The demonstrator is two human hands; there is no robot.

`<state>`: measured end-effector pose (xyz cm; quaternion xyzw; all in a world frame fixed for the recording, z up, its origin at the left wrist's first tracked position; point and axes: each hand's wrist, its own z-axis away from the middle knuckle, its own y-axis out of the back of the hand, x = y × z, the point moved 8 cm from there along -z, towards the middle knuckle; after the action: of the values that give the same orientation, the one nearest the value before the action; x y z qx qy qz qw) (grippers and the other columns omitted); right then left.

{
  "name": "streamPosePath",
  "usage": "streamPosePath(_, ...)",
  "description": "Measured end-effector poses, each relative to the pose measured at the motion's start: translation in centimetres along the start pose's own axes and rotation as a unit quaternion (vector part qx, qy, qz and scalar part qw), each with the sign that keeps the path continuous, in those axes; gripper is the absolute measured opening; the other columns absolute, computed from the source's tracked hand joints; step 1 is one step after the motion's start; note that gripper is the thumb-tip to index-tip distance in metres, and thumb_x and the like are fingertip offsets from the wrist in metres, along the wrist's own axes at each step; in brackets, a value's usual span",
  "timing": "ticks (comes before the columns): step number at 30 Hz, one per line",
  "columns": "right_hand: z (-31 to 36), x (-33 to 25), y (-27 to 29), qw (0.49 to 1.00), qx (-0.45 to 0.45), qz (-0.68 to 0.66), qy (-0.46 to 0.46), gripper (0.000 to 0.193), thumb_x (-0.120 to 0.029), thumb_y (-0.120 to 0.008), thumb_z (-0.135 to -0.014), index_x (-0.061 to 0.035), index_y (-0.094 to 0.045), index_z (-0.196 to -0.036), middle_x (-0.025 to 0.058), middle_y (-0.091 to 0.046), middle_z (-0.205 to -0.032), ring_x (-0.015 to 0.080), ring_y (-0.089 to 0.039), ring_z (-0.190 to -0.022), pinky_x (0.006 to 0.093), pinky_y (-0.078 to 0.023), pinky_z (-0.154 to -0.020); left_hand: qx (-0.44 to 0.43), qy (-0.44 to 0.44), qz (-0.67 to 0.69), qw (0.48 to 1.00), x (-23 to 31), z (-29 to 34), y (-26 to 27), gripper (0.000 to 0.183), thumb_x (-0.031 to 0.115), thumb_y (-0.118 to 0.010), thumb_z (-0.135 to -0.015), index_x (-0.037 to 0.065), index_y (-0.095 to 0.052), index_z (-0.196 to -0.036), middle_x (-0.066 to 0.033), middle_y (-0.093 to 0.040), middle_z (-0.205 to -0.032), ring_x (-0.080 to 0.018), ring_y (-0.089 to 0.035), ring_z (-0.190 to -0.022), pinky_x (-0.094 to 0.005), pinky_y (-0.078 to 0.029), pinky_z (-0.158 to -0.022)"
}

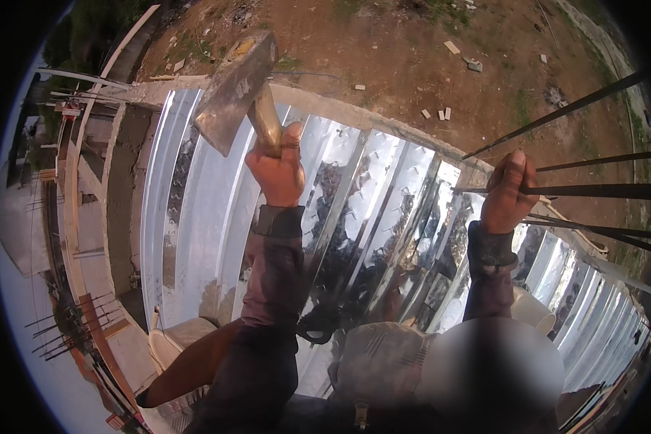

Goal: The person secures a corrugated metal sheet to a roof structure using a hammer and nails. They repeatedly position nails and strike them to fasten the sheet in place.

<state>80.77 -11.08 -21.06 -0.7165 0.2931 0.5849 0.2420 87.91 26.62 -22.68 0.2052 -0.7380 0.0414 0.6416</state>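
Observation:
My left hand (277, 170) is closed round the short wooden handle of a sledgehammer (233, 90). The worn, rust-marked steel head is raised above the shiny ribbed metal decking (220, 188). On the right, my right hand (510, 189) is wrapped round a dark steel reinforcing bar (593, 191). That bar shows on both sides of the fist, near the concrete edge. Other bars (557, 114) stick out close to this hand. Both forearms are in dark sleeves.
A concrete ledge (412, 136) borders the decking, with brown dirt ground (383, 50) and scattered wood scraps beyond. A light bucket (177, 338) stands at lower left, near timber boards (76, 188) and rebar ends. A blurred pale round shape (441, 369) covers the lower right.

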Motion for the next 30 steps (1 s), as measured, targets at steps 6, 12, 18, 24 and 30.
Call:
streamPosePath(6,0.9,0.1,-1.5,0.998,-0.055,-0.018,-0.018,0.032,-0.026,-0.053,-0.102,-0.0047,-0.055,-0.079,-0.0054,-0.043,-0.066,0.004,-0.036,-0.061,0.0235,-0.029,-0.055,-0.169,0.297,-0.417,0.842,-17.9,7.3,2.9,0.023,0.022,-0.068,-0.093,0.004,-0.059,-0.082,-0.001,-0.048,-0.059,-0.0139,-0.048,-0.047,-0.0321,-0.041,-0.047)
streamPosePath(12,0.2,-0.5,-0.9,1.0,-0.019,-0.007,-0.011,0.032,-0.025,-0.053,-0.102,-0.0037,-0.056,-0.079,-0.0033,-0.047,-0.066,0.0047,-0.038,-0.062,0.024,-0.03,-0.055,0.048,0.064,0.126,0.989,-5.7,1.5,3.5,0.037,0.032,-0.07,-0.093,0.003,-0.053,-0.078,-0.0024,-0.051,-0.064,-0.0111,-0.052,-0.057,-0.0278,-0.043,-0.052)
streamPosePath(18,0.7,0.3,-0.9,1.0,-0.022,-0.004,-0.011,0.032,-0.026,-0.054,-0.102,-0.0034,-0.056,-0.079,-0.0036,-0.048,-0.068,0.0056,-0.039,-0.062,0.025,-0.031,-0.054,-0.168,0.07,-0.419,0.889,-13.8,4.1,2.3,0.033,0.026,-0.078,-0.084,-0.004,-0.064,-0.085,-0.01,-0.056,-0.063,-0.017,-0.05,-0.06,-0.0353,-0.045,-0.058)
streamPosePath(24,0.2,0.1,-0.5,1.0,-0.013,0.014,-0.012,0.032,-0.027,-0.053,-0.102,-0.0029,-0.056,-0.08,-0.0037,-0.046,-0.065,0.0057,-0.038,-0.061,0.0252,-0.03,-0.054,0.024,-0.022,0.12,0.992,-0.6,-1.1,-0.4,0.041,0.031,-0.077,-0.086,-0.005,-0.06,-0.075,-0.0172,-0.06,-0.064,-0.0282,-0.053,-0.054,-0.04,-0.042,-0.055)
streamPosePath(30,0.3,0.8,-1.7,0.999,-0.043,0.026,0.014,0.035,-0.029,-0.052,-0.102,-0.0026,-0.055,-0.078,-0.0011,-0.045,-0.063,0.0076,-0.039,-0.06,0.0276,-0.032,-0.054,-0.089,0.187,-0.319,0.925,-17.3,3.2,3.2,0.043,0.035,-0.069,-0.09,-0.002,-0.057,-0.072,-0.0149,-0.06,-0.068,-0.0285,-0.059,-0.061,-0.0432,-0.05,-0.061)
